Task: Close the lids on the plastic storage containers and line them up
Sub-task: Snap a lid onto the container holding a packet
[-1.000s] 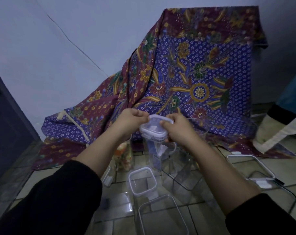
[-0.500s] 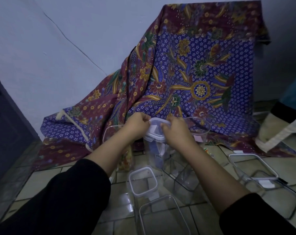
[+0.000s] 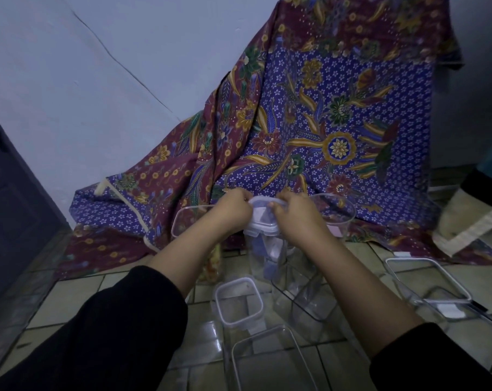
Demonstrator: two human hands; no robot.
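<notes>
While both hands grip the white lid (image 3: pixel 263 218) from either side, left hand (image 3: pixel 230 211) and right hand (image 3: pixel 294 214) press it onto a tall clear container (image 3: pixel 264 255) standing on the tiled floor (image 3: pixel 70 294), just before the batik cloth (image 3: pixel 324 122); an open small container (image 3: pixel 237 301) sits nearer.

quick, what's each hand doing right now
Left hand: closed on the left edge of the lid on the tall clear container.
Right hand: closed on the lid's right edge.

Black long sleeves (image 3: pixel 112 334) on both arms, pushed up approx. to mid-forearm. Left hand (image 3: pixel 230 211) & right hand (image 3: pixel 294 214) bare, no rings/watch.
</notes>
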